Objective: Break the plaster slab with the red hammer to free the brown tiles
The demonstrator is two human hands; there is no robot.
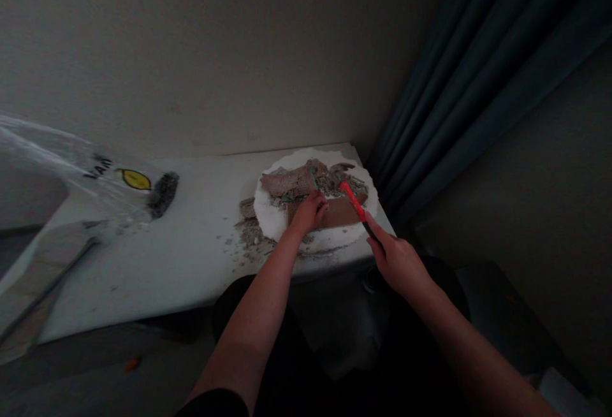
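Note:
My right hand (pixel 394 254) is closed around the dark handle of a slim tool with a bright red front part (pixel 354 200); its exact kind is unclear. The red end reaches over grey-brown crumbled material (pixel 335 181) on a white, wavy-edged sheet (pixel 270 219). My left hand (pixel 310 212) has curled fingers near the end of a smooth brown slab (pixel 342 212); anything pinched there is hidden. Behind it lies a rough, textured brown piece (pixel 287 182) with a bit of green at its edge.
The sheet lies at the right end of a white table (pixel 191 264). Loose crumbs (pixel 253 235) are scattered left of it. A clear plastic bag (pixel 109 181) with a yellow print and dark contents stands farther left. A dark blue curtain (pixel 459 79) hangs at the right.

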